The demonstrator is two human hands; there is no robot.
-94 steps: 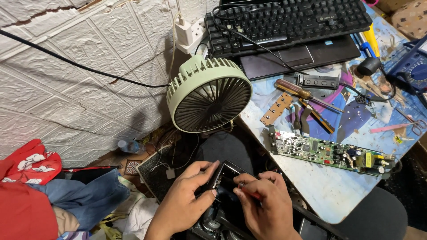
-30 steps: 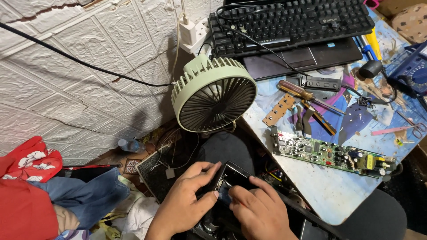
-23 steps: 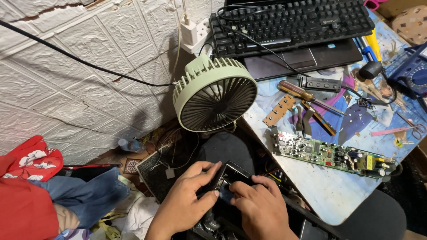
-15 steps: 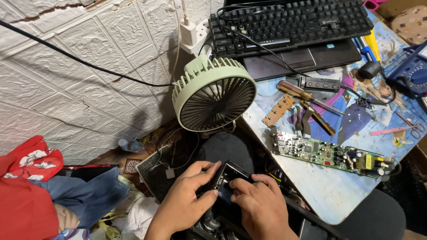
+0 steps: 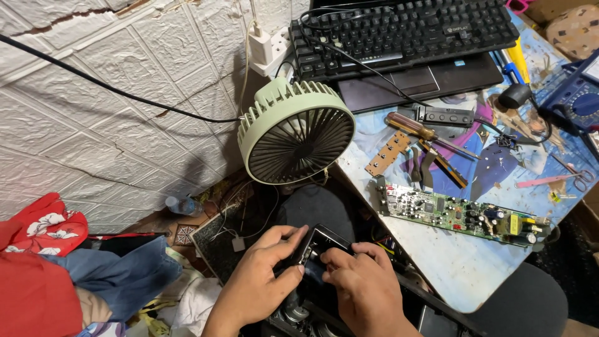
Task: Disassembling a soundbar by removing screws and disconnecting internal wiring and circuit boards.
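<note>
Low in the head view, both my hands close around a small black device held over my lap, beneath the table edge. My left hand grips its left side, fingers curled over the top. My right hand holds its right side, thumb pressing near the middle. Most of the device is hidden by my fingers.
A pale green fan stands at the table's corner just above my hands. On the table lie a long green circuit board, a small brown board, screwdrivers, a black keyboard and a blue multimeter. Clothes pile at left.
My right hand has shifted slightly over the black device, its thumb moving nearer the middle. My left hand keeps its grip. The view barely moved.
</note>
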